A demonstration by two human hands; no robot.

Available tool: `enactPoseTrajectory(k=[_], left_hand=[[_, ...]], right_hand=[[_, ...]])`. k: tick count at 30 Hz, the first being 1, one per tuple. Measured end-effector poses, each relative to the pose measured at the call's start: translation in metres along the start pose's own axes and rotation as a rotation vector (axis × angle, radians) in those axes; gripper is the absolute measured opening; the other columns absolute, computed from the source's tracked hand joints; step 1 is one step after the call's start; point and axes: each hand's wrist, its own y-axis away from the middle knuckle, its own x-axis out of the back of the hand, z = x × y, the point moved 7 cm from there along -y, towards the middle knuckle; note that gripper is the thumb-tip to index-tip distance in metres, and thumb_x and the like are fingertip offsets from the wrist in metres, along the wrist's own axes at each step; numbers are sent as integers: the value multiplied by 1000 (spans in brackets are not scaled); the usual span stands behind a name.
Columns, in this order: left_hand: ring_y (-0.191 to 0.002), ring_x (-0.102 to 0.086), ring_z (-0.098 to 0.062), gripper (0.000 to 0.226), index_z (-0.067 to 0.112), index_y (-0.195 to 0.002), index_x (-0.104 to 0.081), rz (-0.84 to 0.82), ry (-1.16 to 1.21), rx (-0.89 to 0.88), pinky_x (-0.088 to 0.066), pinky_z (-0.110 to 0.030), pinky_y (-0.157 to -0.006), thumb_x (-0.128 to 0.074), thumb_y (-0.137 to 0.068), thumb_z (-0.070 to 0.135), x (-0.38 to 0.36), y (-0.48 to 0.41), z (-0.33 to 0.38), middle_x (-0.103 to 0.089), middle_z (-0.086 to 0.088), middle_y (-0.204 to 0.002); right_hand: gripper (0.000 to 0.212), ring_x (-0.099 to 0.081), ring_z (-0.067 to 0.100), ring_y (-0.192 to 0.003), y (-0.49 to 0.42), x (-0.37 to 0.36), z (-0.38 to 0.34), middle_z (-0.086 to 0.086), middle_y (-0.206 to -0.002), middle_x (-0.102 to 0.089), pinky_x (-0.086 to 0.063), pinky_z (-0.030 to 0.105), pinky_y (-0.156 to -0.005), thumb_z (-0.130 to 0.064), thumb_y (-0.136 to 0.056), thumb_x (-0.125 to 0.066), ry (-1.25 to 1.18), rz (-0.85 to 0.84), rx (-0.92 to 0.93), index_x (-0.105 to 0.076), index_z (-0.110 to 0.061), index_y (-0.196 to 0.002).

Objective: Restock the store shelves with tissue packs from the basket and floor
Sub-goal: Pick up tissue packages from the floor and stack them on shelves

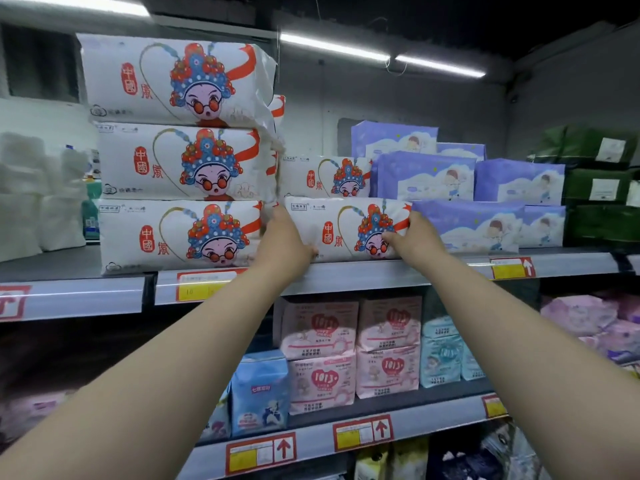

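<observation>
Head view: tissue pack (pixel 346 226) resting on the front edge of the upper shelf (pixel 346 276), clasped at both ends. The left hand (pixel 285 240) curls round one end, the right hand (pixel 417 237) round the other. Left of the grip stands a three-high stack of matching packs (pixel 180 161); right of it lie purple packs (pixel 467 226); just above sits a further white pack (pixel 325 176).

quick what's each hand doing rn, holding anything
Left hand: grips the left end of the white tissue pack.
Right hand: grips the right end of the same pack, thumb across its front.
</observation>
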Motion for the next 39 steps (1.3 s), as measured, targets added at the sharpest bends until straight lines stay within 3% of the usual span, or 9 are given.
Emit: enactPoseTrajectory(k=[4, 7, 10, 13, 17, 26, 33, 39], left_hand=[[-124, -52, -30, 73, 5, -143, -22, -27, -64, 76, -46, -36, -97, -69, -88, 17, -2, 4, 1, -50, -11, -139], [-135, -41, -33, 81, 2, -150, -13, -32, -184, 58, -37, -41, -109, -64, -92, 25, -4, 10, 6, -37, -17, -150], [-149, -5, -33, 94, 0, -152, 9, 6, -417, -71, -8, -40, -120, -58, -95, 33, -6, 31, 14, 1, -19, -162], [-150, 7, -31, 90, 4, -153, 9, 38, -638, -290, -1, -42, -120, -51, -97, 39, -17, 64, 22, 12, -17, -162], [-151, 7, -26, 82, 14, -156, 5, -220, -701, -366, -3, -44, -120, -44, -99, 46, -54, 101, 14, 14, -11, -163], [-150, 14, -22, 83, 21, -156, 7, -597, -675, -442, 4, -48, -119, -39, -97, 57, -126, 150, 4, 24, -6, -161], [-149, 16, -23, 88, 23, -155, 12, -829, -592, -681, 6, -50, -118, -37, -94, 64, -176, 191, 0, 24, -6, -160], [-149, 18, -22, 93, 21, -154, 16, -1004, -498, -899, 7, -51, -119, -37, -93, 66, -183, 241, -27, 27, -5, -159]], right_hand=[[37, -61, 32, -114, -4, -6, 5, 14, -121, -66, -44, 30, -88, -15, -89, -68, -4, 48, -19, -57, -3, -122], [55, -50, 35, -126, 1, -13, 8, 18, -136, -52, -43, 40, -101, -19, -93, -63, -7, 71, -39, -39, -3, -139], [83, -17, 32, -147, 25, -11, 5, 18, -160, -15, -19, 40, -119, -30, -95, -61, 67, 104, 94, -8, -9, -155], [85, -3, 30, -150, 57, -10, 12, 17, -163, -2, -6, 38, -121, -42, -96, -54, 263, 66, 214, 0, -13, -156], [83, -3, 28, -151, 92, -16, 43, 14, -163, -4, -5, 42, -122, -50, -96, -48, 474, -78, 245, -2, -16, -157], [84, 1, 27, -151, 178, 18, 108, 10, -164, 5, -5, 46, -121, -61, -95, -38, 780, -260, 54, 3, -22, -157], [82, 4, 24, -151, 267, 49, 138, 4, -165, 5, -5, 48, -121, -64, -96, -35, 872, -255, -300, 0, -22, -157], [82, 2, 24, -151, 354, 43, 124, 6, -165, 1, -6, 48, -121, -62, -95, -40, 925, -110, -570, -2, -24, -157]])
